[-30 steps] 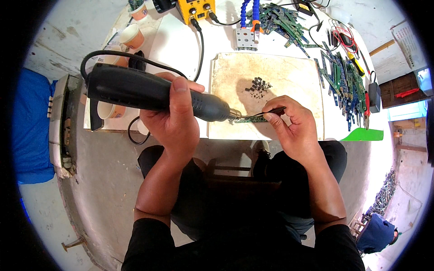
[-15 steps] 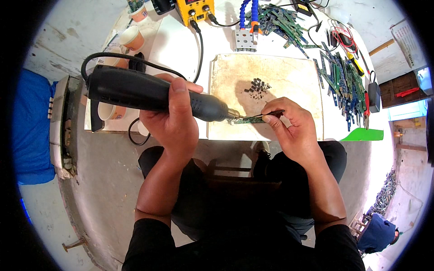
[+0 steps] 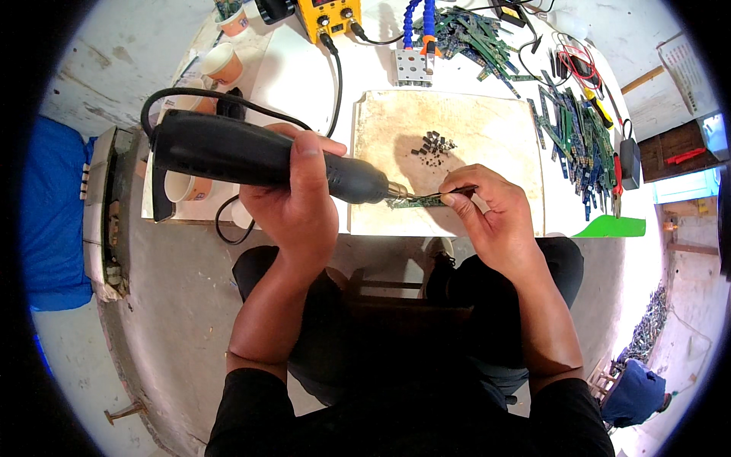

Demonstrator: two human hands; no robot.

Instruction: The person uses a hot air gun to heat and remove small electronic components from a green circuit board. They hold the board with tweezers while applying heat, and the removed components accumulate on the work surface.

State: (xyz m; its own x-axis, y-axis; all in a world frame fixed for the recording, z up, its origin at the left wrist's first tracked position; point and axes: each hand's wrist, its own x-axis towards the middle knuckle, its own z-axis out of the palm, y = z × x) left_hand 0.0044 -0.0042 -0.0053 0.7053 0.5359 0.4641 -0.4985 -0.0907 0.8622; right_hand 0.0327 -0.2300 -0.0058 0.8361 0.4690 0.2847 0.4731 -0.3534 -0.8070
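Observation:
My left hand [image 3: 298,194] is wrapped round a black hot air gun [image 3: 228,152], whose metal nozzle points right. Just beyond the nozzle a narrow green circuit board strip [image 3: 432,202] lies on the tan work board [image 3: 487,122]. Dark tweezers [image 3: 461,190] are pinched in my right hand [image 3: 493,217], their tips at the strip close to the nozzle. Part of the strip is hidden behind the nozzle and my right fingers. Above the strip, a small heap of black chips [image 3: 434,143] sits on the work board.
Piles of circuit board strips [image 3: 575,141] lie at the right and the back [image 3: 476,38]. A yellow soldering station [image 3: 329,19] stands at the back, its cable running forward. Paper cups [image 3: 222,64] line the left edge. A metal block [image 3: 413,68] with blue flexible hoses stands behind the work board.
The hot air gun in my left hand has shifted slightly to the right. My right hand with the tweezers has stayed almost still.

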